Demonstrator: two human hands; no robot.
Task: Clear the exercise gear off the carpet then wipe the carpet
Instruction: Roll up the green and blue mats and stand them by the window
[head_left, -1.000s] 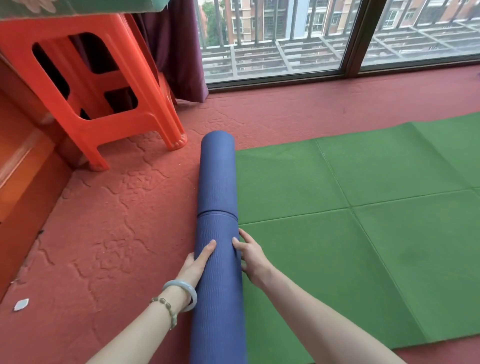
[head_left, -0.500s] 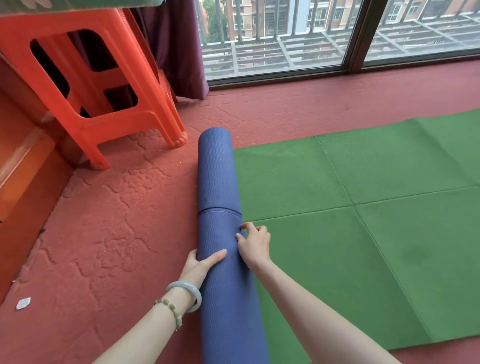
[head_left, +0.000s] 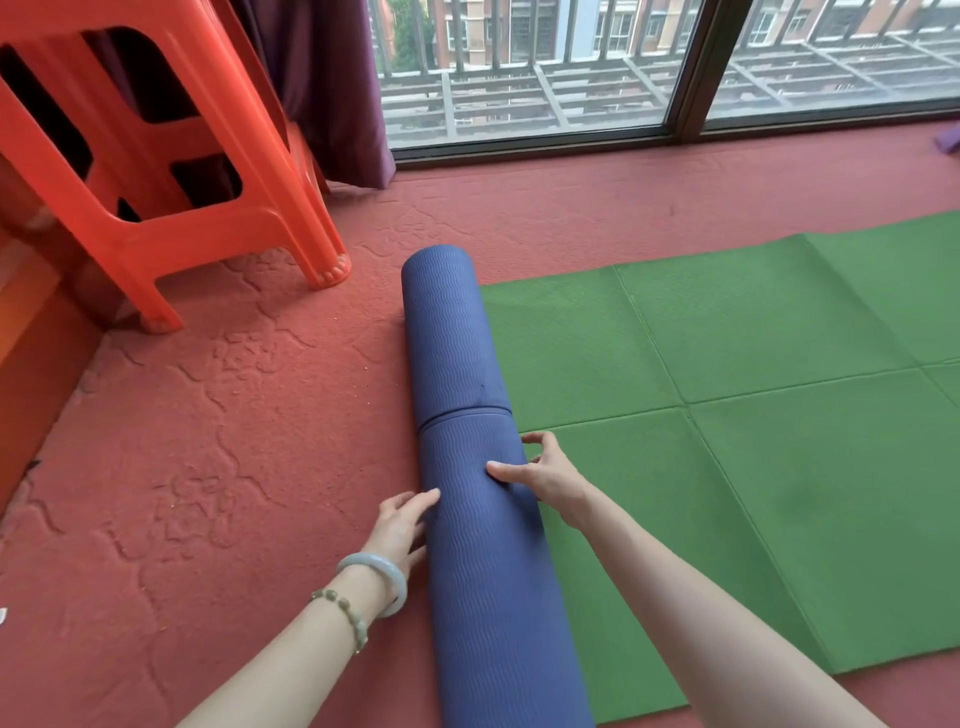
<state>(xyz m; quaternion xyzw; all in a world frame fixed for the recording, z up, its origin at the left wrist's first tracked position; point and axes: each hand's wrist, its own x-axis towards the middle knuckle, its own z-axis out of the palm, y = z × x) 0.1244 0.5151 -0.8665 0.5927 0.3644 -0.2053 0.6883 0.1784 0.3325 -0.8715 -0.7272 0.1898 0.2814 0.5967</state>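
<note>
Rolled mat (head_left: 457, 338) between left hand (head_left: 402, 525) and right hand (head_left: 545, 475) (both touching)

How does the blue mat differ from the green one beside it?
The blue mat is rolled into a tube; the green mat lies flat. The blue mat has fine wavy ribbing; the green mat shows crease lines dividing it into panels. The left hand and right hand touch the blue mat; neither grips the green mat. Both lie on the red floor.
</note>
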